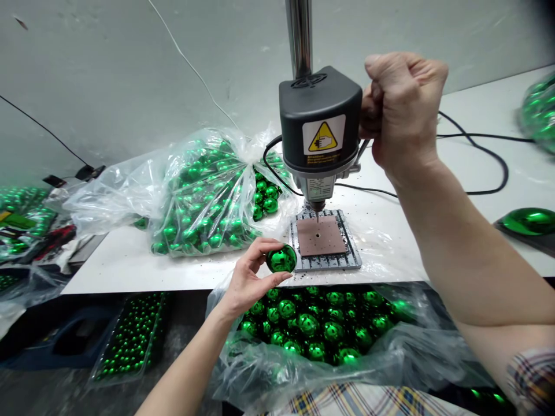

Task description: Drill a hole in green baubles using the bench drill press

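Observation:
Between the thumb and fingers of my left hand (249, 280) is a shiny green ball (281, 259), held just left of the drill press base. My right hand (405, 107) is closed in a fist at the right side of the black drill press (321, 121); what it grips, likely part of the machine, is mostly hidden behind the fingers. Under the drill's thin bit lies a brown square pad (323, 245) with a small hole. The pad rests on a slotted metal base plate (353, 260) strewn with dark shavings.
A clear bag of green balls (203, 202) stands left of the press. Below the table edge, an open plastic bag (373, 364) holds several more. A box of small green balls (130, 341) sits lower left. A black cable (498, 185) loops across the white table (143, 268).

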`<state>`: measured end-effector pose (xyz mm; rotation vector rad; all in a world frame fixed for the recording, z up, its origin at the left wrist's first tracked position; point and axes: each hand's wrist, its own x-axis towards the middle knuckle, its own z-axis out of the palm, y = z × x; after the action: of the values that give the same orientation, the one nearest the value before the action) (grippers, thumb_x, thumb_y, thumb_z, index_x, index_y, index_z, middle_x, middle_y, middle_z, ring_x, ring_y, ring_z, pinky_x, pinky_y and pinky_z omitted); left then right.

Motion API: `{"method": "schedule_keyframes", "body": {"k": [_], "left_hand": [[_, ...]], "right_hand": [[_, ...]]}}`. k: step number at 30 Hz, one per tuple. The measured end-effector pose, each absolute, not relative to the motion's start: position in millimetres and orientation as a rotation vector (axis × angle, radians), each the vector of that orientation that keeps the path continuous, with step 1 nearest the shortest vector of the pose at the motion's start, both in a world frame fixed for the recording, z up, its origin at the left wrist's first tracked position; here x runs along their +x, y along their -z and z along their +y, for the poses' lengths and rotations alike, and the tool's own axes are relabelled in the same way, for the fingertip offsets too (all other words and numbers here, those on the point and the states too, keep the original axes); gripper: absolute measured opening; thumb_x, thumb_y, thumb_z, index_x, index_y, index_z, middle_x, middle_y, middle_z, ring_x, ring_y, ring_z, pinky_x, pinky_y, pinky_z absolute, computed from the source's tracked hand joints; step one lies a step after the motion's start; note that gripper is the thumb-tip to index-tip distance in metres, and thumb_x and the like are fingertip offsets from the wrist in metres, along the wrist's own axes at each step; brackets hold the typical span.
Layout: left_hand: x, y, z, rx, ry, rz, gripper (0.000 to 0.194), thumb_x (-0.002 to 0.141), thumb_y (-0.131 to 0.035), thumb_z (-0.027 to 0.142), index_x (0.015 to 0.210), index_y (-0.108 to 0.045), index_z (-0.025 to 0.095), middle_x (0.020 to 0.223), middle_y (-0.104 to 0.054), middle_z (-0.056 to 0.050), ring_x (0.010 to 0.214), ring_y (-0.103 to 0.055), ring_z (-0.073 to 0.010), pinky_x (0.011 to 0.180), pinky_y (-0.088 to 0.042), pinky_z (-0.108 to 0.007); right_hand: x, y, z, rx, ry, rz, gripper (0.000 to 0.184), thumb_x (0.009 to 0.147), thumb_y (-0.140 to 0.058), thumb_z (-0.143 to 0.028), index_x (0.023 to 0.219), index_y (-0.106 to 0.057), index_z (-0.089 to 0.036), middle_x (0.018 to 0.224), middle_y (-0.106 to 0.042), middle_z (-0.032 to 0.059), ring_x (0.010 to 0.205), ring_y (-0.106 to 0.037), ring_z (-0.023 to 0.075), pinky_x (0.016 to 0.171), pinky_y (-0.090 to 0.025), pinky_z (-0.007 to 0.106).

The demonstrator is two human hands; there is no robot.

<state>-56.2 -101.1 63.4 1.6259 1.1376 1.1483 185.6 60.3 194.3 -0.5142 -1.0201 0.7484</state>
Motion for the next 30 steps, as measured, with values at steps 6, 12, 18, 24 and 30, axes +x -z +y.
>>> {"method": "schedule_keyframes", "body": {"k": [6,12,18,24,30], "left_hand": [[-57,-58,-101,1.585,-1.174,1.104,0.033,0.074,-0.087,0.03,0.094,-0.064,0.019,0.118,-0.061,-0.008,0.11,-0.063,-0.0194,0.094,-0.05,-0.032],[-53,-54,-104,1.502,-1.218,1.12,0.057,0.07,-0.09,0.034,0.103,-0.045,0.024,0.118,-0.063,-0.007,0.104,-0.065,-0.0183,0.089,-0.052,-0.032],[-53,-56,-101,1.503,-1.226,1.137,0.057,0.07,-0.089,0.033,0.105,-0.046,0.024,0.118,-0.063,-0.007,0.103,-0.065,-0.0177,0.089,-0.051,-0.031],[-67,-52,-107,1.783,-0.451,1.176,0.049,0.072,-0.086,0.042,0.111,-0.065,0.021,0.102,-0.068,-0.004,0.087,-0.063,-0.0174,0.077,-0.049,-0.029],[-80,-55,-84,1.938,-0.233,1.134,0.044,0.081,-0.077,0.05,0.115,-0.07,0.022,0.098,-0.073,-0.006,0.078,-0.064,-0.0181,0.067,-0.049,-0.028]], "right_hand": [[186,-194,61,-0.547,-0.731,-1.03,0.045,0.084,-0.055,-0.006,0.044,-0.042,-0.023,0.039,-0.033,-0.0047,0.032,-0.024,0.0081,0.028,-0.011,0.026],[186,-193,63,-0.524,-0.743,-1.02,0.043,0.08,-0.056,-0.006,0.043,-0.042,-0.023,0.039,-0.033,-0.0043,0.032,-0.024,0.008,0.027,-0.009,0.026],[187,-192,63,-0.513,-0.736,-1.026,0.041,0.078,-0.059,-0.009,0.043,-0.041,-0.023,0.039,-0.033,-0.0046,0.032,-0.024,0.0077,0.028,-0.008,0.027],[188,-191,62,-0.527,-0.735,-1.049,0.042,0.078,-0.066,-0.015,0.045,-0.042,-0.023,0.04,-0.036,-0.0042,0.033,-0.026,0.0092,0.028,-0.012,0.027],[188,-191,60,-0.519,-0.77,-1.045,0.042,0.07,-0.074,-0.026,0.045,-0.04,-0.023,0.04,-0.033,-0.0054,0.034,-0.026,0.0078,0.029,-0.009,0.025]]}}
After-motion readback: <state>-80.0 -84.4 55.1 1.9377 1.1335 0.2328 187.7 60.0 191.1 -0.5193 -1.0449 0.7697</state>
